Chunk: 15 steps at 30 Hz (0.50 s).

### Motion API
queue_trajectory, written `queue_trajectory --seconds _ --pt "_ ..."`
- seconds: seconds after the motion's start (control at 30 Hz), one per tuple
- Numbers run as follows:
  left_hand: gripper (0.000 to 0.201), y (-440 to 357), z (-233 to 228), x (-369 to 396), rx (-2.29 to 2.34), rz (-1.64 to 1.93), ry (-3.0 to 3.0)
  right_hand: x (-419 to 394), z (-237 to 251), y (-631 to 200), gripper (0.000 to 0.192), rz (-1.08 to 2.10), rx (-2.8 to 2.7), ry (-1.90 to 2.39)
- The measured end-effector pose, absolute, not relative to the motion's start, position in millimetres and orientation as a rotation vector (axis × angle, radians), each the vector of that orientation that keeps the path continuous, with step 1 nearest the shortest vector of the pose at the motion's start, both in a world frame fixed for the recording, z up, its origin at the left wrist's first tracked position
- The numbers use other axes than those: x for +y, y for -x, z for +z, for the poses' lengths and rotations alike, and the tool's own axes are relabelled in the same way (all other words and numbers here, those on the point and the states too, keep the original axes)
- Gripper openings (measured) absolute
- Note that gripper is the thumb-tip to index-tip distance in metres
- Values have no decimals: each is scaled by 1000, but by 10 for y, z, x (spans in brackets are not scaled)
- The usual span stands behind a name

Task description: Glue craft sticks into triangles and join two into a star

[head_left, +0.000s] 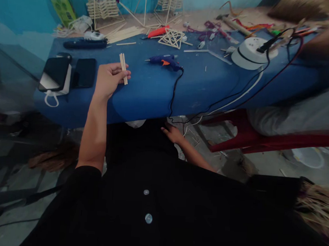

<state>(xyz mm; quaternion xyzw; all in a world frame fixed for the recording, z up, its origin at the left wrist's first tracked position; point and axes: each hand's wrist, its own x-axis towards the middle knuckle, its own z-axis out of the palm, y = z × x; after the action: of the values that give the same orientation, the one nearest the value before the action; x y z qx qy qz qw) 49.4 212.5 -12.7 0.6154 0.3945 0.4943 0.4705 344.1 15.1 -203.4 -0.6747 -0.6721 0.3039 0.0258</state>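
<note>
My left hand (110,77) is above the blue table (146,96), closed on a few short wooden sticks (123,66) pinched between thumb and fingers. They stand nearly upright in the picture, side by side. My right hand (173,134) lies low on my dark-clothed lap, below the table edge, holding nothing that I can see; its fingers are partly lost in shadow. To the right of the sticks lies a dark blue glue gun (164,60) with an orange trigger, its black cord running off the table edge.
Two phone-like devices, a black phone (84,73) and a white-sided power bank (56,73), lie left. Stick frames (172,38) and loose sticks (125,33) line the back. A round white power socket (251,52) trails cables. Another person's arm (325,43) is at right, near a red chair (236,135).
</note>
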Motion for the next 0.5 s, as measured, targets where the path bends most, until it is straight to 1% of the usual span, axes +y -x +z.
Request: queue_trajectory --seconds 0.07,0.17,0.27,0.33,0.4,0.43,0.5 --pt "19 -494 -140 2129 993 1203 -1514 75 -1908 -3336 58 1048 -2220 1774" --pt "36 -491 -163 2141 1033 1167 -1550 19 -1672 -3097 61 1257 -2371 1205" --pt "48 -485 -174 2145 1038 1144 -1596 52 -1468 -2746 65 1424 -2328 532" --pt "50 -483 -172 2141 1035 1136 -1602 129 -1402 -2496 64 1493 -2349 284" --pt "47 -484 -170 2137 1032 1130 -1605 269 -1402 -2294 60 1503 -2499 207" --pt "44 -485 -171 2138 1028 1130 -1605 369 -1420 -2227 58 1495 -2601 259" --pt "34 -489 -180 2147 1017 1133 -1597 617 -1476 -2172 59 1472 -2776 565"
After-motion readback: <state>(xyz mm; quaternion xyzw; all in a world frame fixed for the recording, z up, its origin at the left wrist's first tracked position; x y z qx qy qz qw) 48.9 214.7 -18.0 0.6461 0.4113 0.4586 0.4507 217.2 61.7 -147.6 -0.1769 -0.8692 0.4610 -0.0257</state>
